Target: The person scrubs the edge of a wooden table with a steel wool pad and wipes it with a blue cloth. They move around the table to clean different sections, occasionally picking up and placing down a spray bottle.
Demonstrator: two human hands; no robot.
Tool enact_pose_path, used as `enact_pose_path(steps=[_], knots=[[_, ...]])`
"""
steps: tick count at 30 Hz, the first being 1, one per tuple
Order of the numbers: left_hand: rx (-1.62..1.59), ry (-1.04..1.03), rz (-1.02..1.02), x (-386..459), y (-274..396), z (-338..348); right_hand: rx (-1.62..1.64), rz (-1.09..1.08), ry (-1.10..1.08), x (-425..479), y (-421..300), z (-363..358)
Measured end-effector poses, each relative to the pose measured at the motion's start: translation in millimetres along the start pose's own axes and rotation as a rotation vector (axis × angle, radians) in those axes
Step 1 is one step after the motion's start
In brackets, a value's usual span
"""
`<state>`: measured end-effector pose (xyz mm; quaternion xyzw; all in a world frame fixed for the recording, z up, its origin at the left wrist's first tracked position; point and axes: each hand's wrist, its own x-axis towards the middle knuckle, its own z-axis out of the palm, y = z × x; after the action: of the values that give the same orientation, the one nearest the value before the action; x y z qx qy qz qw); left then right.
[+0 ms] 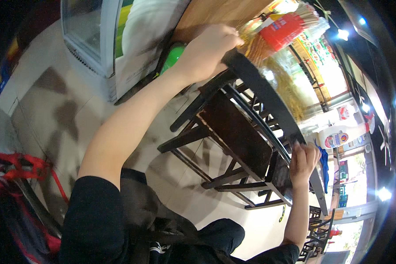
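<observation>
My left hand [211, 52] is curled over the near corner of a table with a black edge [267, 89]. Further along that edge, my right hand [303, 161] has its fingers bent around it, slightly blurred. Below and beside the edge are dark wooden chairs, the nearest with a worn brown seat [234, 128]. On the tabletop, close to my left hand, lies a clear plastic bag [283, 82] of thin brown sticks with a red packet [282, 31] on it. Past my right hand are a white spray bottle [343, 136] and a blue cloth [324, 168].
A glass-fronted cooler [89, 36] stands on the tiled floor [79, 112] to the left. A green balloon [173, 57] sits behind my left forearm. A red and black fabric item [23, 198] is at lower left. More dark chairs [316, 234] stand at far right.
</observation>
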<state>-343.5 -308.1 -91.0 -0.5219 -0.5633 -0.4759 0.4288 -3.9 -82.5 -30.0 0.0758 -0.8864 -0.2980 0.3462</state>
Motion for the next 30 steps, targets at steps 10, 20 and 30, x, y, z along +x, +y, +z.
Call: enact_pose_path(steps=[10,20,30], knots=[[-0.066,-0.092,-0.163,4.0,13.0,-2.8,0.154,-0.064,0.026,95.5,-58.8,41.0],[-0.578,-0.032,-0.374,2.3,4.9,-12.3,0.114,-0.01,0.097,89.2,-61.9,44.2],[-0.784,-0.092,-0.33,15.9,-14.5,-23.4,0.049,0.045,0.205,133.3,-111.7,61.8]])
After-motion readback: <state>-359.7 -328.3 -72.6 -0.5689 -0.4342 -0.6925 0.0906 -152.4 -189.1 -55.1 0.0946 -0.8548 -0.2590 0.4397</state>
